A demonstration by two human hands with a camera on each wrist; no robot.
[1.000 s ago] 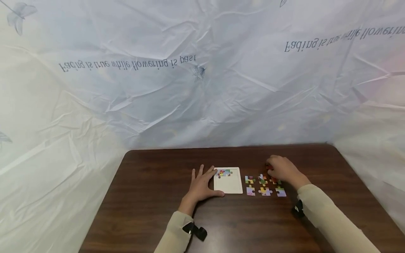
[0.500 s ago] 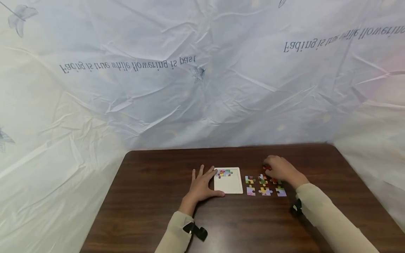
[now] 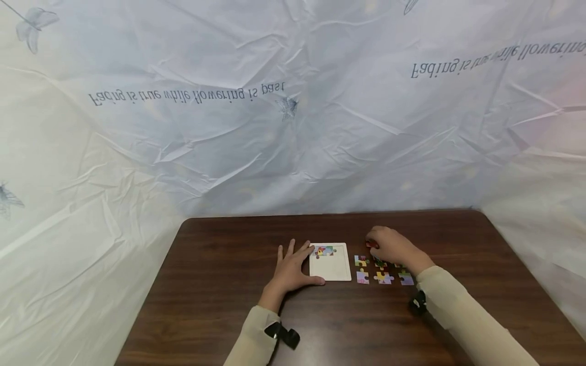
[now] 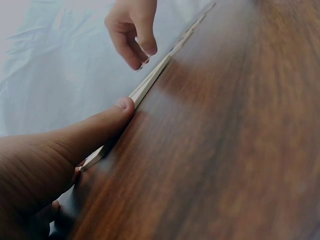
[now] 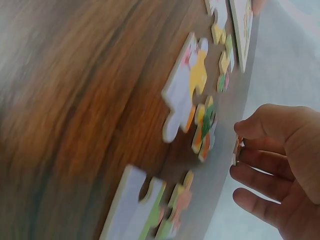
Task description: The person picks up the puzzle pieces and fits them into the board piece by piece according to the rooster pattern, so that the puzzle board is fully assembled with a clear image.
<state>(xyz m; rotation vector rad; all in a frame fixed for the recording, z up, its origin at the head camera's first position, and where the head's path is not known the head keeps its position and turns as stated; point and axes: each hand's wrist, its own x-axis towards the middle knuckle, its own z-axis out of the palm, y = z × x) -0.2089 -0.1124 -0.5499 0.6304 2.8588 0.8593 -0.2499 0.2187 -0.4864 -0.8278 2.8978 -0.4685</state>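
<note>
In the head view, my left hand (image 3: 289,272) spreads its straight fingers along the left side of a white puzzle board (image 3: 336,268). Its thumb lies at the near edge and the index fingertip at the top left. A few joined pieces (image 3: 323,250) sit in the board's upper left. To the right, my right hand (image 3: 397,249) pinches a small reddish puzzle piece (image 5: 237,151) between thumb and fingers, above the table. Below it lie two rows of loose puzzle pieces (image 3: 383,277), some partly covered by the hand in the head view.
The dark wooden table (image 3: 220,295) has a far edge that meets a crumpled, light printed sheet (image 3: 293,152) around the back and sides. Loose lilac and yellow pieces (image 5: 187,90) lie between the board and the right forearm. Each sleeved wrist wears a black strap (image 3: 281,334).
My right hand has moved left toward the board with the reddish puzzle piece, now over the middle of the loose pieces. My left hand and the board have stayed put.
</note>
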